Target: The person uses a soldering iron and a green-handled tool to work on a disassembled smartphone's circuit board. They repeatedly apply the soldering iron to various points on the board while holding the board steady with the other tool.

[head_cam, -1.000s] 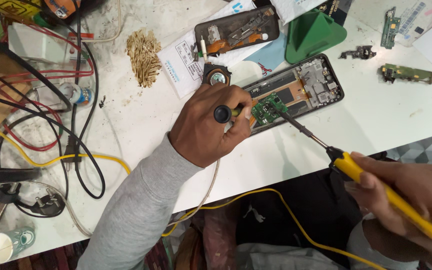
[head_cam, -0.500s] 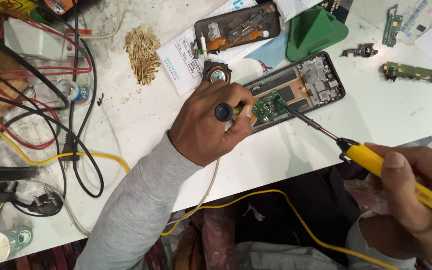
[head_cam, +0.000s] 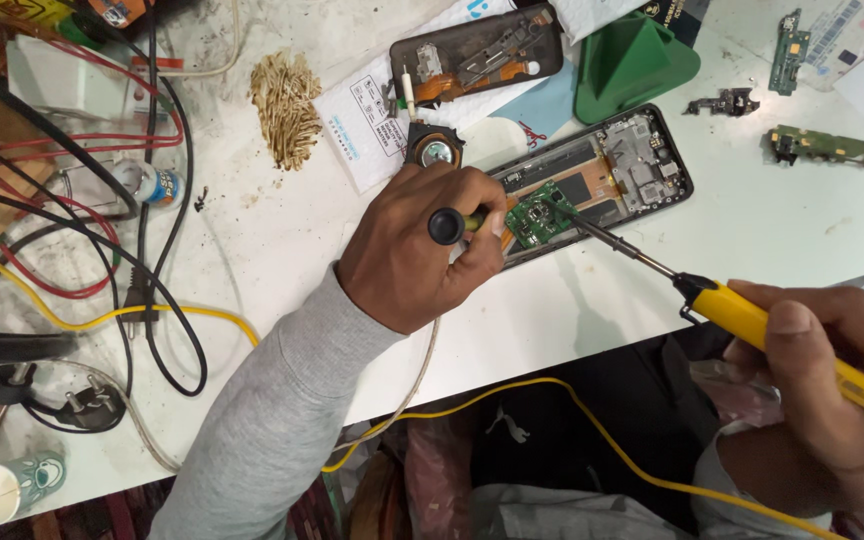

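Left hand (head_cam: 417, 250) grips a black-capped tool (head_cam: 449, 225) — right hand (head_cam: 832, 390) clasps the yellow soldering iron (head_cam: 752, 318) over the green board (head_cam: 535, 215).

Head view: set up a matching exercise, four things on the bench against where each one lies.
Things
1. soldering iron
2. green cone-shaped stand
3. paper cup
4. small green circuit board

Places
A. near left corner of the table
B. inside the opened phone, at the iron's tip
C. in the right hand
D. far side, just beyond the opened phone

Pairs: 1-C, 2-D, 3-A, 4-B
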